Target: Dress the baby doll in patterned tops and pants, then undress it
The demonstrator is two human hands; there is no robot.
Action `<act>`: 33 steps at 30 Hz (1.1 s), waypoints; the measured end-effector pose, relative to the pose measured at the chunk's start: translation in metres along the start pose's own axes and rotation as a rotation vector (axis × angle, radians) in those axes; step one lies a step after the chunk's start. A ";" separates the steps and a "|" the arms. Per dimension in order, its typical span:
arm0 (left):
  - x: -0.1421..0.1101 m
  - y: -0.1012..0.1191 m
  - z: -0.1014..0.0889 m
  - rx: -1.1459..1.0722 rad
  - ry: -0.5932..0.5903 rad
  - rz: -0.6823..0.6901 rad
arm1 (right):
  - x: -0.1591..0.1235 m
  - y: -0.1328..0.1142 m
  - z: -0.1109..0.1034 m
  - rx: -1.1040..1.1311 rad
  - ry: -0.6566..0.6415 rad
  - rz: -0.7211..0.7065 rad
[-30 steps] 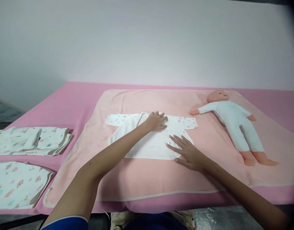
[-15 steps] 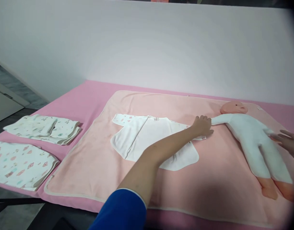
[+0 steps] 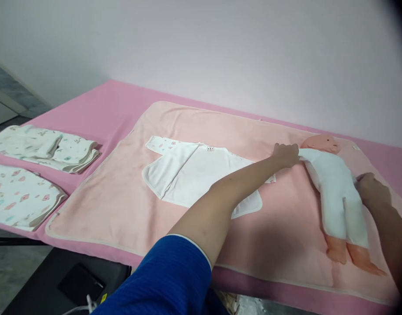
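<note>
A baby doll (image 3: 335, 188) in a white suit lies on a peach blanket (image 3: 138, 192) at the right. My left hand (image 3: 286, 155) reaches across and is closed on the doll's near arm by the shoulder. At the doll's far side, level with the waist, my right hand (image 3: 371, 190) has its fingers curled against the body. A small white baby shirt (image 3: 194, 175) with printed sleeves lies spread flat on the blanket under my left forearm.
The blanket covers a pink table (image 3: 99, 109) against a white wall. Two folded stacks of printed baby clothes sit at the table's left end, one further back (image 3: 46, 146) and one nearer (image 3: 20, 197). The floor and a dark object show below left.
Both hands left the shirt and went right to the doll. The left hand took its arm, the right closed against its side. The doll has shifted and turned slightly.
</note>
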State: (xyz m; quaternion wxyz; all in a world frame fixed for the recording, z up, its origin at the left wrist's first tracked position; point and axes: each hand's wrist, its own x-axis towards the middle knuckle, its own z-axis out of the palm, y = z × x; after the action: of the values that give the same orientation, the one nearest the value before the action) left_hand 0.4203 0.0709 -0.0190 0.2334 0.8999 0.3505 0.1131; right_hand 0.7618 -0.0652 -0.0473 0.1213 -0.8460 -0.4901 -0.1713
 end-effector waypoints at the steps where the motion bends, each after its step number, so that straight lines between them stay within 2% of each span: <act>1: -0.004 -0.003 -0.008 -0.011 -0.016 -0.005 | 0.002 -0.014 -0.009 -0.021 -0.038 0.063; 3: -0.017 -0.014 -0.027 -0.028 -0.043 -0.016 | 0.004 -0.040 -0.030 -0.041 -0.017 0.125; 6: -0.057 -0.044 -0.068 -0.044 -0.052 -0.016 | -0.001 -0.077 -0.068 -0.033 0.048 -0.053; 8: -0.098 -0.071 -0.102 -0.054 -0.004 -0.027 | -0.015 -0.104 -0.096 -0.017 0.024 -0.217; 11: -0.173 -0.115 -0.155 -0.021 0.032 -0.139 | -0.049 -0.159 -0.129 0.083 -0.016 -0.362; 14: -0.245 -0.159 -0.198 0.028 0.031 -0.241 | -0.088 -0.224 -0.143 0.154 -0.043 -0.496; 17: -0.302 -0.195 -0.222 0.096 0.014 -0.359 | -0.114 -0.276 -0.136 0.238 -0.123 -0.562; 19: -0.327 -0.213 -0.226 0.103 0.001 -0.402 | -0.123 -0.300 -0.121 0.296 -0.166 -0.590; 21: -0.343 -0.226 -0.221 0.089 -0.015 -0.420 | -0.129 -0.316 -0.104 0.350 -0.190 -0.621; 24: -0.357 -0.242 -0.202 0.020 -0.008 -0.416 | -0.139 -0.325 -0.076 0.388 -0.211 -0.659; 27: -0.371 -0.254 -0.178 0.115 0.037 -0.295 | -0.154 -0.323 -0.055 0.335 -0.240 -0.702; 30: -0.389 -0.256 -0.156 0.354 0.188 -0.165 | -0.172 -0.325 -0.057 0.218 -0.181 -0.697; 33: -0.407 -0.244 -0.141 0.477 0.368 -0.098 | -0.187 -0.356 -0.087 0.234 -0.045 -0.678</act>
State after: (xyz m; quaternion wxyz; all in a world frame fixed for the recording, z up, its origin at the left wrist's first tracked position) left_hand -0.0690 -0.0022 -0.0350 -0.0467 0.8756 0.4468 0.1774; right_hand 0.3511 -0.0705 -0.0311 0.1430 -0.6193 -0.7616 -0.1260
